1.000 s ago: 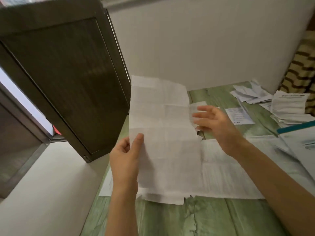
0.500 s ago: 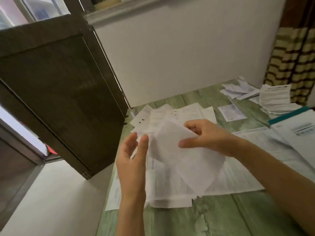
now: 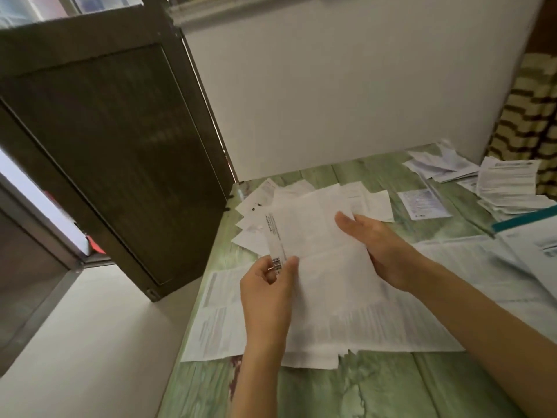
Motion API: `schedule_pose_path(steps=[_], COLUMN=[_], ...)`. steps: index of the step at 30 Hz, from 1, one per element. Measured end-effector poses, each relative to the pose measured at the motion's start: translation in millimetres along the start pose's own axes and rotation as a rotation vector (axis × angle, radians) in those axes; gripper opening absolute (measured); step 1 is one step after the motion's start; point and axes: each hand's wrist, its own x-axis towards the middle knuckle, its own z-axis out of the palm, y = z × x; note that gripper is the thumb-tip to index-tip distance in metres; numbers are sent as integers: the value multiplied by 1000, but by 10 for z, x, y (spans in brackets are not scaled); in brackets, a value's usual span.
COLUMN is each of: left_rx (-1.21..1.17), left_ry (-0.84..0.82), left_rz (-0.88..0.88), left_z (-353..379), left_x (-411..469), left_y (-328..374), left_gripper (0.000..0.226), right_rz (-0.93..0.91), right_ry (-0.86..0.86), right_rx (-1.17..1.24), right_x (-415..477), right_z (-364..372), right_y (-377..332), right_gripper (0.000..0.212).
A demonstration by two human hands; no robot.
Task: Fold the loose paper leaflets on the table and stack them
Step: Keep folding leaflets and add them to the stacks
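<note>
On the green wood-grain surface [image 3: 376,387], near the person's edge, large open printed sheets [image 3: 391,324] lie spread and overlapping. Above them is the leaflet [image 3: 310,236] being worked on, held low between both hands. A second ago it was raised as one tall open sheet; it has since been doubled over and lowered, so its first fold seems made but not yet creased flat. A pile of folded leaflets [image 3: 506,182] waits at the far right, well apart.

The right hand [image 3: 376,245] grips the leaflet's right edge, thumb on top. The left hand [image 3: 268,294] pinches the lower left corner between thumb and fingers. There a narrow barcode strip [image 3: 275,236] pokes out, suggesting the halves still need aligning.
</note>
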Motion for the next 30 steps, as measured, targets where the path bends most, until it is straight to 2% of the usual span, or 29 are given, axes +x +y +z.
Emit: schedule_pose_path(steps=[3, 6, 8, 10, 14, 18, 20, 22, 24, 27, 30], left_rx=[19, 28, 20, 3, -24, -39, -54, -66, -65, -44, -85], left_ry=[-15, -28, -52, -66, -88, -102, -90, -95, -106, -126, -106], left_rz=[-29, -77, -91, -98, -101, -115, -116, -122, -131, -142, -186], left_z=[-59, -108, -123, -134, -162, -207, -230, -244, -265, -306, -320], left_x=[32, 55, 56, 53, 36, 21, 24, 27, 28, 37, 50], left_y=[-31, -37, -34, -24, -6, -3, -3, 4, 18, 19, 41], left_gripper=[13, 22, 18, 15, 14, 9, 8, 9, 9, 14, 24], right_rz=[26, 13, -34, -110, -199, -113, 4, 111, 157, 168, 135], right_ry=[-18, 53, 136, 202, 250, 154, -3, -180, -278, -282, -273], right_rx=[68, -29, -117, -190, -265, -119, -36, -71, -115, -100, -144], right_x=[16, 58, 79, 76, 47, 16, -5, -35, -41, -24, -19], right_z=[-28, -61, -52, -18, 48, 99, 63, -6, -54, -90, -69], right_y=[3, 62, 107, 141, 195, 191, 130, 66, 33, 38, 44], right_gripper=[39, 37, 36, 26, 10, 24, 34, 42, 37, 26, 29])
